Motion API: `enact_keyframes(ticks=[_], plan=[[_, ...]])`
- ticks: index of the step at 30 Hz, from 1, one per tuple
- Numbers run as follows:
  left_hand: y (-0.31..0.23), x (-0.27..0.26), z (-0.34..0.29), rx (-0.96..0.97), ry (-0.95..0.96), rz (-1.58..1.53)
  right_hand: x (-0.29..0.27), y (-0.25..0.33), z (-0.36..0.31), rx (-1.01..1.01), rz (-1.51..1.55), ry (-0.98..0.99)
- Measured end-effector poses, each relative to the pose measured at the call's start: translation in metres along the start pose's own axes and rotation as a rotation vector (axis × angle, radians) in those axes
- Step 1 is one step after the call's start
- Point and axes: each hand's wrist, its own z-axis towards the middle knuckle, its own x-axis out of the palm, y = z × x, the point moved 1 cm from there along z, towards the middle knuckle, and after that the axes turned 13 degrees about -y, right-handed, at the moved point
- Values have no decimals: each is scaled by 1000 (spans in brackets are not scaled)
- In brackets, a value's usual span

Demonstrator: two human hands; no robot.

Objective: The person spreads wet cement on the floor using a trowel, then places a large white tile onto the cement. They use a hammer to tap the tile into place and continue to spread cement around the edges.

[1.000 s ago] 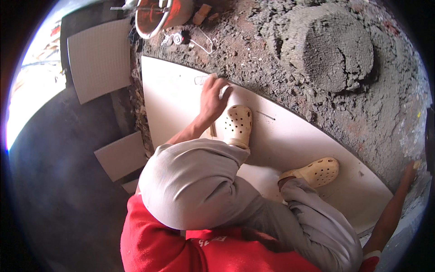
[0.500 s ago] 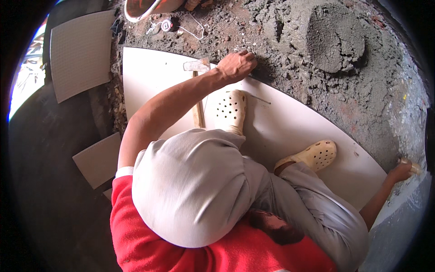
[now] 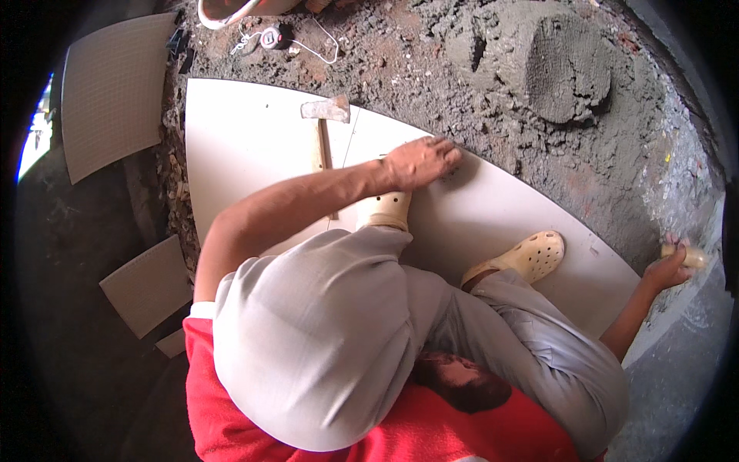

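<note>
My left hand (image 3: pixel 422 163) is low over the large white tiles (image 3: pixel 239 154), close to their curved far edge and just beyond one cream clog. Its fingers are bent together; what lies beneath or in them is hidden. Beside my left forearm rests a hammer (image 3: pixel 325 110) with a pale, worn head and wooden handle, partly covered by the arm. Far to the right, my right hand (image 3: pixel 668 269) is closed round a pale yellowish handle (image 3: pixel 687 256). The rest of that tool cannot be made out against the grey mortar.
Rough grey mortar (image 3: pixel 493 115) spreads past the tiles, with a thick mound (image 3: pixel 570 69) at the far right. A small round reel (image 3: pixel 271 38) with white string lies near a bucket rim (image 3: pixel 223 23). Loose tiles (image 3: pixel 115 92) are at left; my cream clog (image 3: pixel 539 254) stands on tile.
My left hand has come back from the mortar edge onto the tile, where a thin rod showed before and is now out of sight. My right hand has shifted slightly up and left with its handle.
</note>
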Motion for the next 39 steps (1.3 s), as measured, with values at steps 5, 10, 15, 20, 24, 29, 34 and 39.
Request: enact_keyframes(ticks=[5, 10, 15, 20, 24, 29, 34, 39], plan=[[-24, 20, -10, 14, -86, 120, 39, 58, -21, 262, 114, 297], [-37, 23, -9, -80, -170, 226, 56, 63, -59, 178, -2, 579], [-9, 1, -29, -269, -631, -188, 52, 68, -81, -32, -66, 810], [28, 1, -125, -886, -818, -255, 43, 82, -93, -114, 23, 888], [9, 37, -212, -1130, -726, -113, 46, 96, -96, -266, -152, 995], [-11, 79, -269, -1320, -697, -181, 65, 113, -95, -483, -172, 1035], [-8, 80, -280, -1261, -761, -121, 65, 115, -88, -299, -182, 1079], [33, 50, -234, -1184, -965, -191, 51, 126, -78, -262, -131, 1102]])
